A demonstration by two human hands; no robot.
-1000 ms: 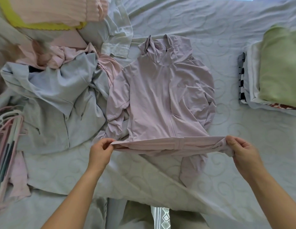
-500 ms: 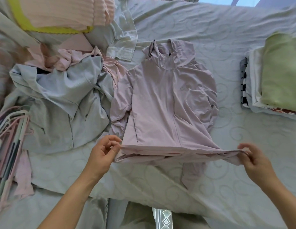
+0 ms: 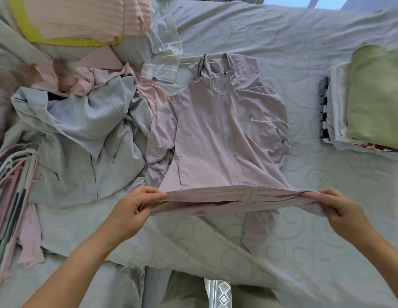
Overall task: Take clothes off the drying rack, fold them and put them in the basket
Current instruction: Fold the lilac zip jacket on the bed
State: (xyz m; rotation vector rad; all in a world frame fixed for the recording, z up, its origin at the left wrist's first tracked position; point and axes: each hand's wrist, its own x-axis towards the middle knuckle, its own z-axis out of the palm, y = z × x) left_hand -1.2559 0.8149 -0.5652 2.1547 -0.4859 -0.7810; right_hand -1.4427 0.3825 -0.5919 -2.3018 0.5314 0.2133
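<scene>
A pale lilac jacket [image 3: 218, 138] is lying front-up on the bed [image 3: 304, 218], collar pointing away from the person, zip running down its middle; the left hand [image 3: 131, 210] is pinching the near left corner of the hem, thumb on top and fingers curling underneath; the right hand [image 3: 340, 210] is pinching the near right corner the same way, so the hem is stretching taut between them, lifted a little off the bed; one sleeve is trailing toward the person below the hem. A grey jacket [image 3: 82, 138] is lying crumpled just beside the lilac one on the left, with hangers [image 3: 11, 187] at the left edge; a stack of folded clothes [image 3: 371, 103] is sitting well apart on the right.
</scene>
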